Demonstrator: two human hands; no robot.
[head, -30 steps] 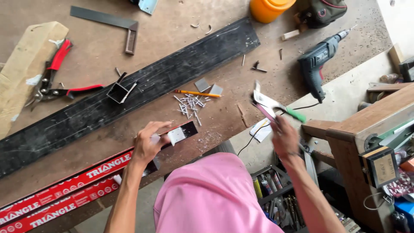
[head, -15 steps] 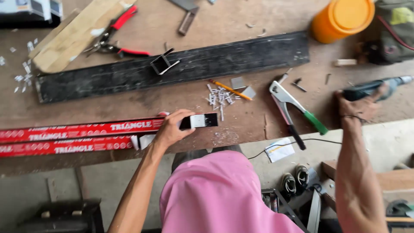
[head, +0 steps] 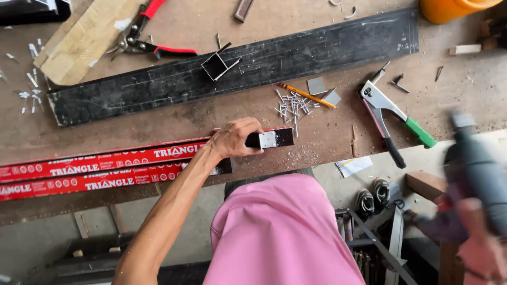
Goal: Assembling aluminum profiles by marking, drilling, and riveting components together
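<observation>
Overhead, the left hand (head: 235, 141) pinches a red-wrapped black metal bar (head: 158, 154) on the worktop (head: 158, 119), while the blurred right hand (head: 478, 237) wraps a drill (head: 475, 169); loosely held, the bar could slip.

**Open strip along the desk's near edge, clutter behind**

Right of the left hand (head: 236, 140) and the black tube end (head: 272, 139) it pins, bare desk (head: 327, 140) runs to the rivet tool (head: 393, 119). Behind that gap lie loose rivets (head: 293, 105), a pencil (head: 306, 95) and metal offcuts (head: 323, 91). The long black bar (head: 232, 66) walls off the far side. The blurred right hand (head: 478, 237) carries a drill (head: 475, 169) off the desk's right corner.
</observation>
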